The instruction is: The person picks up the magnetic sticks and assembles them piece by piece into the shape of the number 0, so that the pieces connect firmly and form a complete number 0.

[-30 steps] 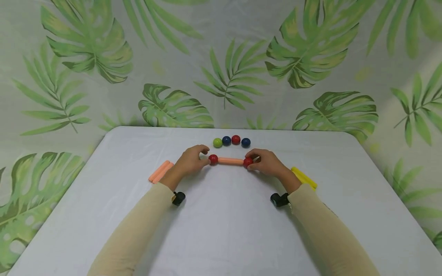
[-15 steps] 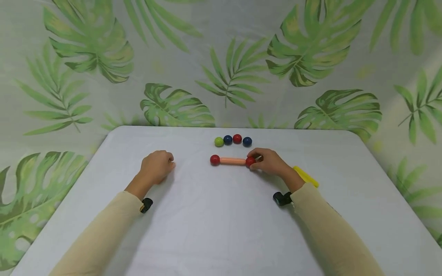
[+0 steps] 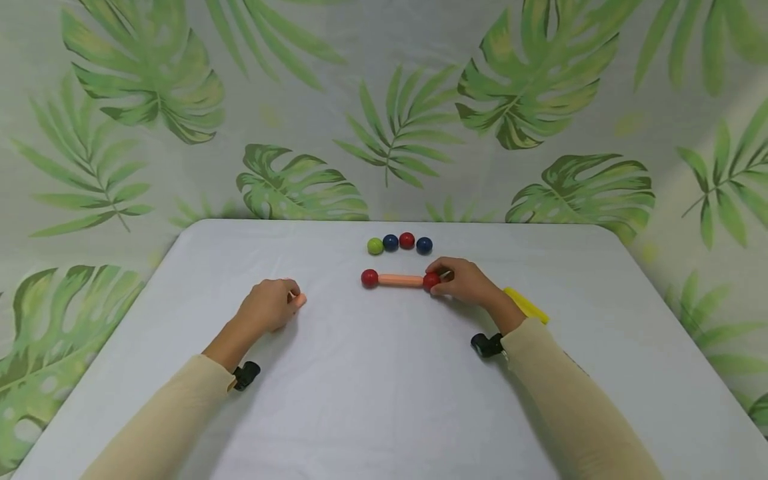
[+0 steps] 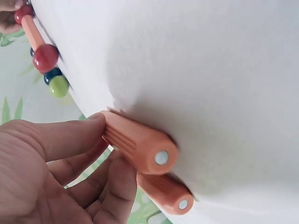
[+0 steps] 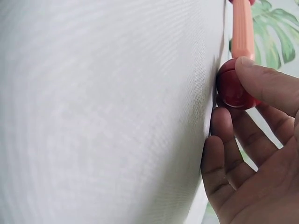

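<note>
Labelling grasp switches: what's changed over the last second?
The left hand moved leftward and slightly toward the person, away from the left red ball, and now pinches one ridged peach rod of the loose pair. Unchanged: right hand gripping the right red ball, the connecting peach rod between the red balls, and the row of four balls behind.

sleeves (image 3: pixel 157 421): long, pale beige | wrist cameras (image 3: pixel 487 345): black, stubby, one each side
</note>
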The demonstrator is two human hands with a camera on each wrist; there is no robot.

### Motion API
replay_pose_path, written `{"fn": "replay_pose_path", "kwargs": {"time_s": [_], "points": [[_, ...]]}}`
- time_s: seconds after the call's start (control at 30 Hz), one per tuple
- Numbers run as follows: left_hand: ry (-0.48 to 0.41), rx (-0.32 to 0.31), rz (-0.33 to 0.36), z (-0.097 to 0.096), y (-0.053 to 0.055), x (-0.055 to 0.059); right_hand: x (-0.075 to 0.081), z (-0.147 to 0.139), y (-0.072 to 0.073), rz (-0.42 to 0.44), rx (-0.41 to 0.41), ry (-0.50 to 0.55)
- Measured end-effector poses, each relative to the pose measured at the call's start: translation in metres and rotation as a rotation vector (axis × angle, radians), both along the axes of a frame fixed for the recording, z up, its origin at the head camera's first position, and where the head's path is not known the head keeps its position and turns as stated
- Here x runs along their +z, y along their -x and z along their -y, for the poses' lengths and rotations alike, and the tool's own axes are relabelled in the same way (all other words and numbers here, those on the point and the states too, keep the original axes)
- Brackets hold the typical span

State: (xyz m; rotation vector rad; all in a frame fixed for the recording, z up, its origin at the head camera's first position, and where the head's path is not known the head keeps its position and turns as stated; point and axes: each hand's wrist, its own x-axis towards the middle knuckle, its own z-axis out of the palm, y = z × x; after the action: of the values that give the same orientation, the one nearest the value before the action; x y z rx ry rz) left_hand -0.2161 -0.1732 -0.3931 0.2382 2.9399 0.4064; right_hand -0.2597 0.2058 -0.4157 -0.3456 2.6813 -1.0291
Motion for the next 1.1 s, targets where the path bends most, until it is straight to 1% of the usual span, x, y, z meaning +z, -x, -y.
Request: {"fn": "replay_pose_path", "kwargs": {"time_s": [0.17, 0.27, 0.3, 0.37, 0.47, 0.53, 0.6, 0.67, 0.8, 0.87, 0.97, 1.1], "points": [[-0.039, -0.06, 0.005, 0.001, -0.012, -0.002, 0.001, 0.002, -0.001, 0.005, -0.002, 0.006], [-0.148, -0.091, 0.016, 0.004, -0.017, -0.006, 0.0, 0.005, 0.0, 0.002, -0.013, -0.01], [-0.201, -0.101, 0.018, 0.004, -0.018, -0.007, -0.001, 0.006, 0.001, -0.004, -0.016, -0.015], [-0.317, -0.101, 0.029, 0.002, -0.02, -0.007, -0.002, 0.007, 0.002, -0.017, -0.024, -0.025], [-0.488, -0.065, 0.065, -0.007, -0.02, -0.006, -0.003, 0.007, 0.005, -0.04, -0.025, -0.016], [-0.602, -0.019, 0.117, -0.016, -0.019, -0.006, -0.002, 0.007, 0.006, -0.06, -0.023, -0.005], [-0.692, 0.024, 0.167, -0.027, -0.015, -0.008, 0.0, 0.006, 0.007, -0.077, -0.021, 0.009], [-0.769, 0.079, 0.219, -0.037, -0.011, -0.011, 0.0, 0.005, 0.008, -0.088, -0.015, 0.017], [-0.869, 0.18, 0.282, -0.054, -0.004, -0.019, 0.001, 0.006, 0.011, -0.071, -0.004, 0.021], [-0.909, 0.221, 0.294, -0.06, -0.001, -0.022, 0.001, 0.007, 0.012, -0.05, -0.003, 0.019], [-0.958, 0.254, 0.295, -0.069, 0.004, -0.024, 0.003, 0.008, 0.012, -0.021, -0.007, 0.016], [-0.974, 0.279, 0.295, -0.078, 0.007, -0.024, 0.005, 0.009, 0.012, 0.011, -0.02, 0.013]]}}
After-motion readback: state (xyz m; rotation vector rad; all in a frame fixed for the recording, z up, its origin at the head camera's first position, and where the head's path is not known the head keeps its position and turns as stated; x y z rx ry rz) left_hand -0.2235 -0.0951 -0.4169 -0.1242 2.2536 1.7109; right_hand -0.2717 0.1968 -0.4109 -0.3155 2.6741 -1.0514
